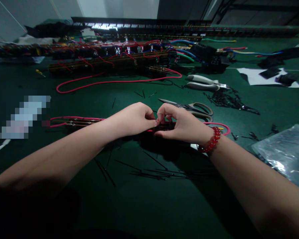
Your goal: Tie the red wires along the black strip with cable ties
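A long, narrow dark assembly [79,122] with metal strips lies across the green table in front of me. A red wire [221,124] runs along it and loops out past its right end. My left hand [136,119] is closed over the middle of the assembly, thumb and index finger pinched. Fingertips of my right hand [183,124] meet them there, also pinching, with the thumb low against the assembly's near side. Whatever sits between the fingertips is too small and dark to make out. Several loose black cable ties [161,173] lie on the near side.
Scissors [200,109] lie just beyond my right hand, with grey-handled cutters [203,83] behind them. Black clippings [225,99] are heaped to the right. A clear plastic bag [286,149] is at far right. Longer wired assemblies [109,61] stretch across the back.
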`<state>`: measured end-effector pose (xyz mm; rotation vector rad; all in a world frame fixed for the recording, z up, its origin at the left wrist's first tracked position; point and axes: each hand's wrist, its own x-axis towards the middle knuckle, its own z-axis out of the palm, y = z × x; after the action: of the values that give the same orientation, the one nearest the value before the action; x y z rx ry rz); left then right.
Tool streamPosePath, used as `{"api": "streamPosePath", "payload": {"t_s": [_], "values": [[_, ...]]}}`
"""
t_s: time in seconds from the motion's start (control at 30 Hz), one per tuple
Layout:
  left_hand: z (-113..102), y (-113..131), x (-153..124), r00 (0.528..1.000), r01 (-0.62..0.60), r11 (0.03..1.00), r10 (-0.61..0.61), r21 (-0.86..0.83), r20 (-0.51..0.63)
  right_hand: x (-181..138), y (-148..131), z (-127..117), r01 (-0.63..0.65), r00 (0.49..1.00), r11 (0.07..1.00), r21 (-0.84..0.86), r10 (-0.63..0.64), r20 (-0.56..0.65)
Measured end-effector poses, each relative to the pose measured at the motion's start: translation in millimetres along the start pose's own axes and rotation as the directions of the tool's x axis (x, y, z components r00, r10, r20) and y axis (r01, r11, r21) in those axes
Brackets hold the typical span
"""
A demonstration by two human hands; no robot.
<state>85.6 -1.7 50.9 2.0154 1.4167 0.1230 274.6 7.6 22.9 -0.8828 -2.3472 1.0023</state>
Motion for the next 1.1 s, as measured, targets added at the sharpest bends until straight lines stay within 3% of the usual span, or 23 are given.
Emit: {"api": "streamPosePath", "payload": {"t_s": [0.33, 0.57, 0.9, 1.1], "values": [[-2.3, -0.6, 0.4, 1.0, -0.004, 1.0, 0.004, -0.007, 0.022, -0.5, 1.0, 4.9, 0.049, 0.998, 0.993, -0.105, -0.051, -0.023], [-4.7, -4.2, 3.1, 0.999, -0.021, 0.999, 0.02, 0.044, 0.031, -0.9, 1.8, 3.3, 0.052, 0.999, 0.992, -0.115, -0.053, -0.003], [-2.6, -5.2, 3.5, 0.998, -0.05, 0.999, 0.05, -0.009, 0.022, -1.1, 3.1, 3.1, 0.108, 0.994, 0.986, -0.124, -0.109, -0.001], [-1.8, -2.2, 1.9, 0.998, -0.044, 0.999, 0.043, -0.026, -0.037, -1.5, 3.3, 2.3, 0.115, 0.993, 0.985, -0.129, -0.116, -0.002]]}}
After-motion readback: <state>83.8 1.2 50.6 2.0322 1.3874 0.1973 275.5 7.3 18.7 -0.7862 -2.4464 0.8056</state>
